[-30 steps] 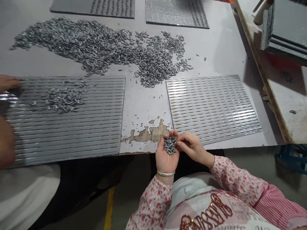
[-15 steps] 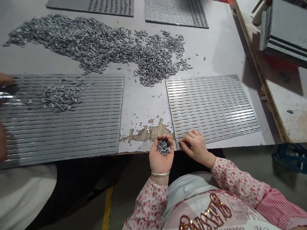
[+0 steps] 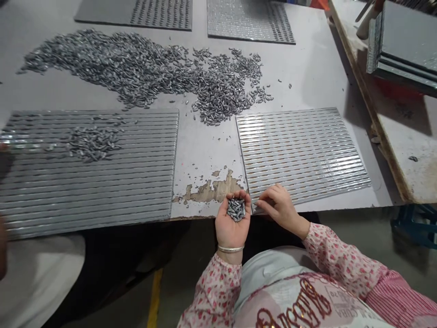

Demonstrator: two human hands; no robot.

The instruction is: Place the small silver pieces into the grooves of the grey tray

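Note:
My left hand is turned palm up with its fingers curled, cupping a small heap of shiny grey spindle-shaped metal pieces. It hangs at the table's front edge, beside the near left corner of a grooved silver-grey board. My right hand lies over that corner, thumb and forefinger pinched together at the lowest groove. Whatever is between those fingertips is too small to make out. Brownish spots show along many of the board's grooves.
A big spread of the same metal pieces covers the table's middle. At left, another grooved board bears a small pile of them, with a co-worker's arm at the edge. More boards lie at the back; stacked boards stand right.
My left hand has shifted slightly right, closer to the board. My right hand stays at the same corner, its fingertips slightly moved. The co-worker's hand at the far left has mostly left view.

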